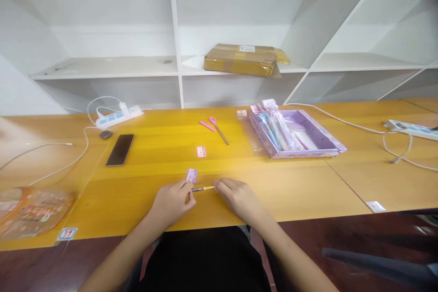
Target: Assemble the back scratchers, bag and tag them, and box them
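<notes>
Near the table's front edge, my left hand (175, 200) pinches the dark metal end of a thin stick (202, 189) with a yellow part at its right. The fingers of my right hand (236, 196) are closed on the yellow end, which they partly hide. A small purple card (192, 175) lies just beyond my left fingertips. Farther back are a pink and white card (201, 151), a flat pink piece (207, 126) and a metal stick with a pink forked head (219, 131). On the right, a purple tray (325, 152) holds several plastic-wrapped items (278, 131).
A black phone (120, 150) and a white power strip (119, 117) with cables lie at the left, with an orange-printed plastic bag (37, 212) at the front left. Another power strip (415, 130) is far right. A cardboard box (242, 60) rests on the shelf behind.
</notes>
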Demonstrator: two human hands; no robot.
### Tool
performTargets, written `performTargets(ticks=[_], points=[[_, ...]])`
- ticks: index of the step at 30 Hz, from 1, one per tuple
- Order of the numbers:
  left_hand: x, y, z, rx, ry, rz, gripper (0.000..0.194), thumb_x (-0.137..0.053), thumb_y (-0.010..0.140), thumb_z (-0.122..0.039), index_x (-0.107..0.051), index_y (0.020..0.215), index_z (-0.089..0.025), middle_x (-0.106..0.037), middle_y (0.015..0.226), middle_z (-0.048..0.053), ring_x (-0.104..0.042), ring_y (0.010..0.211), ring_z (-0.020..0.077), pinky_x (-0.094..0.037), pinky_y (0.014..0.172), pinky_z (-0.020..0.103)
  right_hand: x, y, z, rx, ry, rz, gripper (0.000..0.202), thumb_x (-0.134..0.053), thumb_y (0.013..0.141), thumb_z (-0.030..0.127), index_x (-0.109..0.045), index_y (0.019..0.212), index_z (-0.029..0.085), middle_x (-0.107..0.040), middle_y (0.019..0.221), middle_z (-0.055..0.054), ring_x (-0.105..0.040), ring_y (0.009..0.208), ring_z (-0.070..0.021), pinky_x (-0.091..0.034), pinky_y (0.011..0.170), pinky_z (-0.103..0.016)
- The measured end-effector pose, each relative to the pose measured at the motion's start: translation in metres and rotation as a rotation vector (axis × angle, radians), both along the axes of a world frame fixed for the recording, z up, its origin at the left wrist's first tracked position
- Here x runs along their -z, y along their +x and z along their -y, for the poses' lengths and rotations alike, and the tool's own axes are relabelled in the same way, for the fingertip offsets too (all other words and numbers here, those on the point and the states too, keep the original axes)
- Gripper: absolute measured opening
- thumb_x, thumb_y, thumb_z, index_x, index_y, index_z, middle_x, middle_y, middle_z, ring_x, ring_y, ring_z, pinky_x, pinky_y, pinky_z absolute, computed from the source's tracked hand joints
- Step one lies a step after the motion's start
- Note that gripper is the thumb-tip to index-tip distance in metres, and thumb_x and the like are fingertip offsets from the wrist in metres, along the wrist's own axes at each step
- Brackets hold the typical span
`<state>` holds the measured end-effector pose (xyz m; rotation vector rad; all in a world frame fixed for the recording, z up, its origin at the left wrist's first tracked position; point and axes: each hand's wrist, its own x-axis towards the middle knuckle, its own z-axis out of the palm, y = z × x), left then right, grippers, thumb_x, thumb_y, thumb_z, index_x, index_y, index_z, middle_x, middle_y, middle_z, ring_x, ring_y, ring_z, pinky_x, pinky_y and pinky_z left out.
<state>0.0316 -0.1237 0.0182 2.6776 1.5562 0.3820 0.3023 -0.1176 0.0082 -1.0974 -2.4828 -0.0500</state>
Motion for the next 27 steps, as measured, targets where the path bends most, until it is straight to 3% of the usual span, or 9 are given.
performTargets(ticks=[3,5,12,16,22,27], points=[[-0.01,-0.011,-0.011,-0.19,0.001,-0.096,0.014,-0.054,0.089,-0.023,-0.067,0.083,-0.021,-0.073,0.074,0.004,-0.066,0.065,0.0192,-0.036,0.056,0.029,-0.001,0.026,-0.011,0.11,0.086,-0.05,0.031,-0.044,0.103,0.005,-0.065,0.123,0.018,-0.074,0.096,-0.007,-0.068,0.078,-0.0191,-0.047,0.068,-0.029],[-0.018,-0.031,-0.018,-0.264,0.05,-0.14,0.017,-0.054,0.088,-0.026,-0.065,0.075,-0.021,-0.073,0.071,0.005,-0.066,0.064,0.0201,-0.032,0.055,0.03,-0.001,0.055,-0.019,0.225,0.117,-0.104,0.03,-0.045,0.104,0.009,-0.067,0.121,0.02,-0.074,0.091,-0.006,-0.069,0.077,-0.0187,-0.048,0.067,-0.028],[-0.032,-0.136,-0.017,-0.247,0.326,-0.215,0.019,-0.052,0.081,-0.026,-0.058,0.063,-0.022,-0.066,0.062,0.004,-0.059,0.061,0.0206,-0.031,0.056,0.032,0.008,0.184,-0.016,0.443,0.15,-0.294,0.035,-0.04,0.1,0.011,-0.068,0.117,0.024,-0.074,0.087,-0.004,-0.073,0.07,-0.0175,-0.056,0.069,-0.028],[-0.027,-0.178,-0.005,-0.173,0.361,-0.223,0.017,-0.054,0.08,-0.024,-0.057,0.063,-0.023,-0.064,0.062,0.003,-0.057,0.061,0.0197,-0.032,0.058,0.032,0.01,0.232,0.003,0.596,0.196,-0.319,0.024,-0.046,0.105,0.022,-0.07,0.11,0.025,-0.07,0.082,-0.003,-0.07,0.067,-0.0191,-0.055,0.068,-0.032],[-0.018,-0.172,-0.002,-0.095,0.434,-0.257,0.016,-0.055,0.083,-0.019,-0.057,0.068,-0.023,-0.063,0.064,0.003,-0.057,0.062,0.0205,-0.035,0.059,0.034,0.017,0.234,0.012,0.552,-0.005,-0.36,0.025,-0.045,0.11,0.034,-0.068,0.113,0.026,-0.066,0.077,-0.002,-0.068,0.065,-0.019,-0.054,0.067,-0.031],[-0.016,-0.164,-0.007,-0.102,0.431,-0.216,0.013,-0.056,0.09,-0.021,-0.059,0.077,-0.023,-0.066,0.073,0.004,-0.062,0.074,0.0233,-0.045,0.073,0.036,0.026,0.232,0.009,0.592,-0.075,-0.413,0.031,-0.044,0.11,0.044,-0.068,0.114,0.025,-0.069,0.078,-0.003,-0.068,0.064,-0.0181,-0.055,0.067,-0.031]])
